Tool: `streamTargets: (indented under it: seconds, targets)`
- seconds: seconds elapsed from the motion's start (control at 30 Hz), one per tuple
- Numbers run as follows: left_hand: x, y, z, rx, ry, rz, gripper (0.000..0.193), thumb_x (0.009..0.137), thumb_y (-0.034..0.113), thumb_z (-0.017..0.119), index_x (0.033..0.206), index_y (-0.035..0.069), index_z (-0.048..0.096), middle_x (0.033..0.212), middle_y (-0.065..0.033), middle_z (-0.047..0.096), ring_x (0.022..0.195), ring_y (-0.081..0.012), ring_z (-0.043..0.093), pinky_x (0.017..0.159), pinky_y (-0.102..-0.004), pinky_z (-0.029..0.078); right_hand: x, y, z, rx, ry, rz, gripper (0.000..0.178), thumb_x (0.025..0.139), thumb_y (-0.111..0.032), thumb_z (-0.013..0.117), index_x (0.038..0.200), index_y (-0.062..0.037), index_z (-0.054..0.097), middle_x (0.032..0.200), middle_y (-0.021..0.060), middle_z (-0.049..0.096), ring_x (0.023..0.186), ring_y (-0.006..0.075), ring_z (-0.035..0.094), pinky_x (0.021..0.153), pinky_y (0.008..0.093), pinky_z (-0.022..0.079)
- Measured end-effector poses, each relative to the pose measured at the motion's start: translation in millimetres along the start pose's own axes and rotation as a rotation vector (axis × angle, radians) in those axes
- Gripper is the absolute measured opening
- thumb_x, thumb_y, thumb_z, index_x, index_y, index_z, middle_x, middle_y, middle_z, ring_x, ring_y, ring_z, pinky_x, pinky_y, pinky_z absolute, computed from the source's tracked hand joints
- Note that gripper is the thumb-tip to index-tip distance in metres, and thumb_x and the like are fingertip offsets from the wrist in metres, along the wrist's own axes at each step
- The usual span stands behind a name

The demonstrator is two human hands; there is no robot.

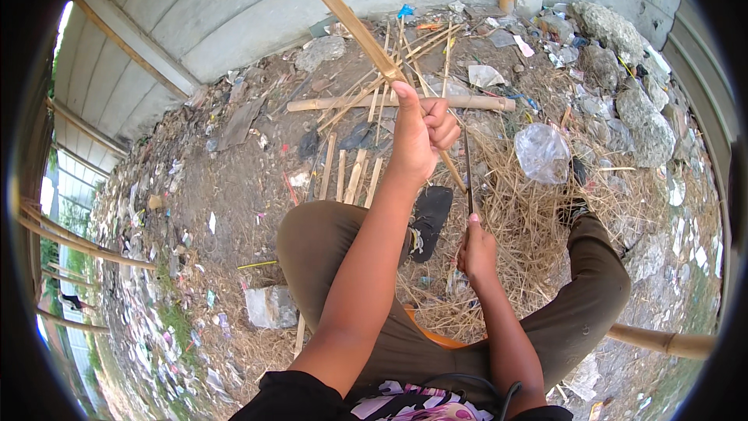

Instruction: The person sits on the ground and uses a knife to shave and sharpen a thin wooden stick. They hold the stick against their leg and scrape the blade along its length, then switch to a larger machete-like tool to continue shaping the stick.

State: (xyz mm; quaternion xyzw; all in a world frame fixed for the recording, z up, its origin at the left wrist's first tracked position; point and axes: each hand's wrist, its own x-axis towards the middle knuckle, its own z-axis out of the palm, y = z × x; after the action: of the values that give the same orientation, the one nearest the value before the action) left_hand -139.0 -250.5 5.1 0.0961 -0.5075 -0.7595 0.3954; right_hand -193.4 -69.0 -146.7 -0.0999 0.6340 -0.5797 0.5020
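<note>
My left hand (418, 136) is closed around a split bamboo strip (343, 15), its thumb laid along the upper side. The strip slants from the top of the view down toward the right, and its lower end (460, 178) comes out below my fist. My right hand (478, 253) grips a knife (469, 175) whose long, thin, dark blade points up and away from me. The blade stands close beside the strip's lower end; whether they touch I cannot tell. The knife's handle is mostly hidden in my fingers.
A bamboo pole (475, 102) lies crosswise ahead, with thin bamboo strips (436, 43) resting over it. Short split pieces (355, 178) lie nearer my knee. Pale shavings (506, 206) spread between my legs, near a clear plastic bag (542, 153). Rocks (646, 126) and litter line the wall.
</note>
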Motion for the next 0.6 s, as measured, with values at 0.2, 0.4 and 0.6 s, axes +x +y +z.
streamTargets:
  seconds: [0.2,0.4,0.6]
  targets:
    - [2.6,-8.9,6.8,0.027,-0.031,-0.025,0.078,0.079,0.093,0.023,0.058,0.018,0.022,0.052,0.0082,0.017,0.047,-0.0076,0.013,0.045,-0.0261,0.011,-15.7,-15.3,11.4,-0.023,-0.082,-0.278,0.061,0.106,-0.052,0.040,0.061,-0.0108,0.041,0.046,-0.0004,0.037,0.034,0.0103,0.036,0.035,0.0275,0.030]
    - [2.3,-8.1,8.1,0.023,-0.040,-0.025,0.078,0.080,0.093,0.023,0.058,0.018,0.022,0.052,0.0084,0.017,0.047,-0.0072,0.013,0.045,-0.0259,0.010,-22.2,-7.9,9.9,-0.125,-0.056,-0.359,0.064,0.106,-0.055,0.036,0.061,-0.0093,0.042,0.045,0.0011,0.037,0.035,0.0114,0.037,0.035,0.0275,0.031]
    - [2.3,-6.5,2.7,0.017,0.015,-0.003,0.078,0.080,0.093,0.022,0.058,0.018,0.022,0.052,0.0083,0.017,0.047,-0.0076,0.013,0.045,-0.0261,0.010,-17.8,3.2,16.1,-0.046,-0.054,-0.253,0.065,0.105,-0.056,0.035,0.060,-0.0096,0.042,0.044,0.0015,0.037,0.035,0.0130,0.037,0.036,0.0292,0.032]
